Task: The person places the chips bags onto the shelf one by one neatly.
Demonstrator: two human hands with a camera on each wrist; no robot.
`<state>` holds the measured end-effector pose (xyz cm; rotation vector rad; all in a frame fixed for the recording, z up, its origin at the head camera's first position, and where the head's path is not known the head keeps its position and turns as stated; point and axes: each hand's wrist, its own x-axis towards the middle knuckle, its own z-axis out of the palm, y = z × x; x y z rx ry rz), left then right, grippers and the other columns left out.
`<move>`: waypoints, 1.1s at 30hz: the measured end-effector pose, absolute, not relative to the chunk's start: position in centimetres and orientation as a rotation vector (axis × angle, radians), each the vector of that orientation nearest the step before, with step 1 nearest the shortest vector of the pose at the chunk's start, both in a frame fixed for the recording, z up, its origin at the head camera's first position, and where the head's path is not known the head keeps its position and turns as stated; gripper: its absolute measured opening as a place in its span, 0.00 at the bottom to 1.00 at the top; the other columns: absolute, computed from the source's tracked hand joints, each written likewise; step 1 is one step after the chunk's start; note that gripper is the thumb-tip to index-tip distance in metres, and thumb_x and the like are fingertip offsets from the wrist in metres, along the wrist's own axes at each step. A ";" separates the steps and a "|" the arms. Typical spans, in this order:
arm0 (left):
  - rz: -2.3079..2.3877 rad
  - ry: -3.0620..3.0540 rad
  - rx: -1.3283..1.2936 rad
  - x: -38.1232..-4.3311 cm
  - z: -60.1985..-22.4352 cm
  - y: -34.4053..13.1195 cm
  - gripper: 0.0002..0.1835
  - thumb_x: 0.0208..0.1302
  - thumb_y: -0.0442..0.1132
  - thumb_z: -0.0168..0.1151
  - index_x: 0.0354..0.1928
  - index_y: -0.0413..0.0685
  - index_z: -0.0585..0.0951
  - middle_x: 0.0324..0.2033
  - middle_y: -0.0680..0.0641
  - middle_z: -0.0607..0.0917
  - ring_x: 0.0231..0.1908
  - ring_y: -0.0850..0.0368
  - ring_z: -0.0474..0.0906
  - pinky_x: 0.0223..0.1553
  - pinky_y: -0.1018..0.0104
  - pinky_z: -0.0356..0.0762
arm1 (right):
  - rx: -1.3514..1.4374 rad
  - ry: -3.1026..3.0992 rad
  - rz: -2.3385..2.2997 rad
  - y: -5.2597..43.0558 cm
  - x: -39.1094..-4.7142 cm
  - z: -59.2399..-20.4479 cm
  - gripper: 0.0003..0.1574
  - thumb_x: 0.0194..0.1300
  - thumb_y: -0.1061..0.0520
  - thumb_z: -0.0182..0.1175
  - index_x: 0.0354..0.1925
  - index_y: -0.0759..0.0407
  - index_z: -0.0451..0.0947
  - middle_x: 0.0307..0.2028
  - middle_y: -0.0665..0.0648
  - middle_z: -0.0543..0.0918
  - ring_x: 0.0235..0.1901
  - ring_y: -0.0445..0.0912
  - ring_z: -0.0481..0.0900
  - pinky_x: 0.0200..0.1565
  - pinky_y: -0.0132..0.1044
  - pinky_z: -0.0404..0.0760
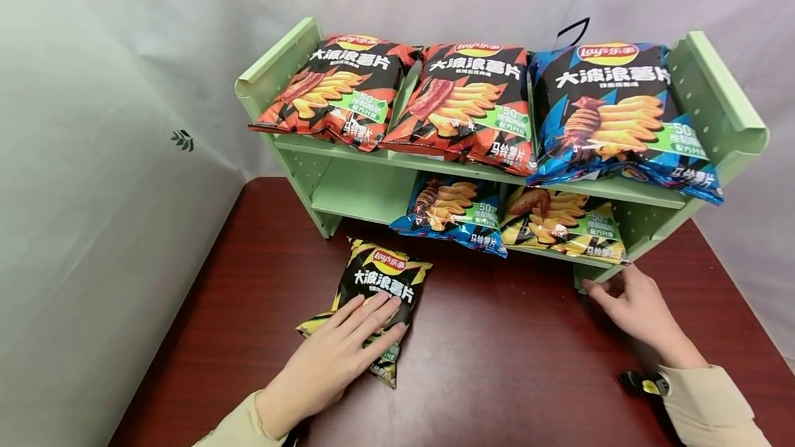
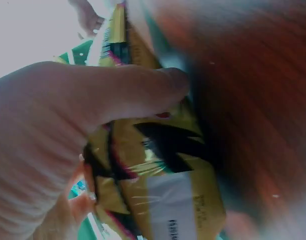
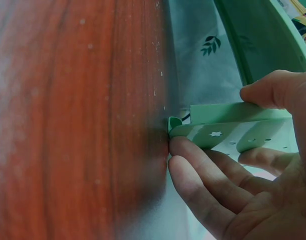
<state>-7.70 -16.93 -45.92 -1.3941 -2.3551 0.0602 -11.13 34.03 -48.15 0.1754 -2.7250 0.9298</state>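
A yellow-and-black bag of potato chips lies on the table in front of the rack's left part. My left hand is over its lower half, fingers across the printed front. In the left wrist view the thumb lies along the bag's yellow side, and the other fingers are partly hidden. My right hand holds the front right foot of a green two-tier rack. The right wrist view shows the thumb on one side of the green metal panel and several fingers on the other.
Two red chip bags and a blue one fill the rack's upper shelf. Below sit a smaller-looking blue bag and a yellow bag. Pale cloth surrounds the red-brown table. A dark strap is beside the right sleeve.
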 end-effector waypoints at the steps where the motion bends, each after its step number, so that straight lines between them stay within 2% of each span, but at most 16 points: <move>1: 0.045 -2.356 -1.386 -7.8 -46.0 -17.0 0.38 0.57 0.23 0.56 0.72 0.52 0.74 0.78 0.40 0.65 0.78 0.43 0.61 0.74 0.44 0.66 | 0.176 -2.727 0.932 34.0 -11.1 -48.2 0.26 0.65 0.58 0.69 0.58 0.59 0.73 0.27 0.51 0.82 0.25 0.29 0.72 0.27 0.25 0.67; 4: 0.017 -2.357 -1.359 -8.1 -46.2 -17.1 0.36 0.59 0.24 0.52 0.72 0.51 0.75 0.78 0.39 0.65 0.78 0.41 0.61 0.74 0.44 0.66 | 0.167 -2.732 0.929 34.0 -11.2 -48.1 0.25 0.65 0.57 0.70 0.57 0.58 0.73 0.27 0.52 0.83 0.25 0.29 0.72 0.27 0.25 0.67; 10: 0.048 -2.401 -1.332 -8.5 -46.5 -17.4 0.44 0.50 0.28 0.66 0.74 0.51 0.72 0.79 0.39 0.61 0.80 0.40 0.56 0.76 0.45 0.63 | 0.172 -2.734 0.936 33.9 -11.2 -48.0 0.25 0.66 0.56 0.69 0.58 0.58 0.72 0.26 0.52 0.83 0.24 0.30 0.71 0.27 0.26 0.66; 19: 0.018 -2.526 -1.323 -8.7 -46.6 -17.9 0.54 0.40 0.33 0.75 0.78 0.51 0.67 0.81 0.42 0.59 0.81 0.42 0.53 0.76 0.39 0.60 | 0.162 -2.743 0.932 33.9 -11.1 -48.1 0.24 0.66 0.56 0.69 0.57 0.57 0.72 0.25 0.50 0.82 0.23 0.31 0.72 0.26 0.27 0.67; 29: 0.061 -2.585 -1.295 -9.0 -46.7 -18.2 0.63 0.35 0.41 0.82 0.80 0.52 0.62 0.81 0.43 0.58 0.80 0.44 0.55 0.72 0.35 0.63 | 0.167 -2.734 0.930 33.9 -11.1 -48.0 0.25 0.65 0.57 0.69 0.57 0.59 0.73 0.26 0.51 0.83 0.25 0.28 0.72 0.27 0.24 0.67; 33: 0.033 -2.613 -1.293 -9.3 -46.8 -18.3 0.64 0.36 0.40 0.82 0.81 0.54 0.61 0.81 0.44 0.58 0.80 0.43 0.56 0.72 0.34 0.63 | 0.172 -2.738 0.936 33.9 -11.1 -48.0 0.25 0.66 0.57 0.69 0.57 0.60 0.72 0.26 0.52 0.84 0.24 0.28 0.72 0.27 0.24 0.68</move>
